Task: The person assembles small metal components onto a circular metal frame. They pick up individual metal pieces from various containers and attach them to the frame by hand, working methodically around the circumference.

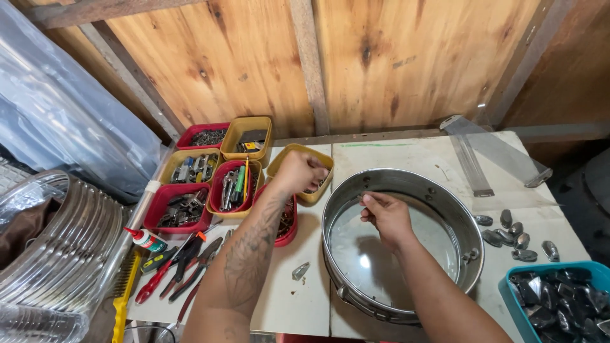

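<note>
A shiny metal drum shell (pixel 467 219) with a clear drumhead lies flat on the white table. My right hand (pixel 384 213) rests inside it near the far left wall, fingers pinched together against the shell; any small part between them is too small to tell. My left hand (pixel 298 171) reaches into a yellow tray (pixel 283 159) of small hardware just left of the shell, fingers curled down into it.
Red and yellow trays (pixel 181 206) of screws and parts fill the table's left. Pliers and cutters (pixel 181 263), a glue bottle (pixel 145 239) and a yellow brush (pixel 124 286) lie in front. Metal lugs (pixel 511 232) and a teal bin (pixel 559 302) sit right. A transparent shell (pixel 57 248) stands far left.
</note>
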